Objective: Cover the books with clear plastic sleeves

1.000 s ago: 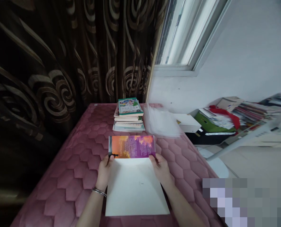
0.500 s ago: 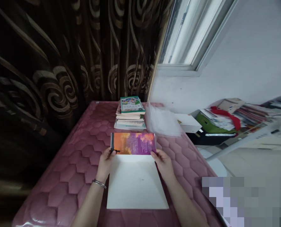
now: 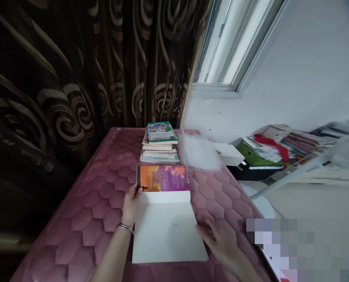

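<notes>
A book (image 3: 165,178) with an orange and purple printed cover lies on the pink mattress, its far part showing the print. From its near edge a large white sheet (image 3: 167,235) spreads toward me, bearing a small mark; whether it is a page or a wrapper I cannot tell. My left hand (image 3: 132,203), with a silver bangle at the wrist, pinches the book's left edge, thumb on top. Close to the sheet's right edge is my right hand (image 3: 217,237), slightly blurred, holding nothing, its fingers loosely bent and apart.
Beyond the book stands a stack of books (image 3: 159,149), with clear plastic covers (image 3: 198,150) and a white box (image 3: 229,153) to its right. Patterned curtains (image 3: 83,78) hang behind the mattress (image 3: 86,203). A green bag (image 3: 258,152) with papers sits farther right.
My right hand has let go of the book's right edge and moved down toward me beside the white sheet. My left hand keeps its hold.
</notes>
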Available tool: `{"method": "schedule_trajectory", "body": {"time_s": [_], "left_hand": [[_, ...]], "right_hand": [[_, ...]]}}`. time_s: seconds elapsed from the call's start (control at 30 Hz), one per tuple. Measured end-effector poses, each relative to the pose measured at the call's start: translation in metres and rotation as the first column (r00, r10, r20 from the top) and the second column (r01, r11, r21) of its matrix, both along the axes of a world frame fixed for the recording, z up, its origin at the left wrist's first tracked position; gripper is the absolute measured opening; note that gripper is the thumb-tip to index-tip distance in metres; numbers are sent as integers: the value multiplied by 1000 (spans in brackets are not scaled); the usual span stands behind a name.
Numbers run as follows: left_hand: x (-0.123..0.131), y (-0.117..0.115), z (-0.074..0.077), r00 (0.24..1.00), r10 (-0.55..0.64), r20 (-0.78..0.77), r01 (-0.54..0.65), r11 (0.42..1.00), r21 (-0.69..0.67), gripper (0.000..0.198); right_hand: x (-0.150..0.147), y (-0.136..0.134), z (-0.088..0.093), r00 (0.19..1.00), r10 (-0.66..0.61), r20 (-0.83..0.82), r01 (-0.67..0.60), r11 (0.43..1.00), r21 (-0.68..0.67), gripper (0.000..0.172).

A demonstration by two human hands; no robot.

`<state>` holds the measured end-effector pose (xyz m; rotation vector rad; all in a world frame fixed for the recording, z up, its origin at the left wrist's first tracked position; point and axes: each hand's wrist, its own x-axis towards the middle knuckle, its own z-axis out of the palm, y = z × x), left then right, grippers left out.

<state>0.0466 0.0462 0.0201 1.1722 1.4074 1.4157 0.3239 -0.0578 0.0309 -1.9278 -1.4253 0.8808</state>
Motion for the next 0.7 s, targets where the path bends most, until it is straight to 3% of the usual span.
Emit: {"method": "schedule_trajectory", "body": {"time_s": [0.17, 0.37, 0.47, 0.6, 0.7], "left_hand": [[5, -2, 2, 997, 43, 72, -43, 999, 4, 27], [10, -8, 9, 991, 68, 119, -67, 998, -8, 26], [9, -11, 8, 981, 57, 184, -55, 998, -21, 27], [4, -10, 4, 981, 104, 162, -104, 995, -10, 31], [6, -16, 3, 966, 163, 200, -162, 987, -23, 33]], "right_hand": [[-19, -23, 15, 999, 27, -43, -30, 998, -58, 27], [-21, -22, 1, 995, -13, -103, 10, 999, -33, 37], [-25, -22, 7, 988, 5, -152, -7, 1000, -18, 37], [-18, -10, 20, 991, 2, -131, -5, 1000, -18, 32], [2, 16, 29, 995, -10, -96, 17, 997, 74, 30]]}}
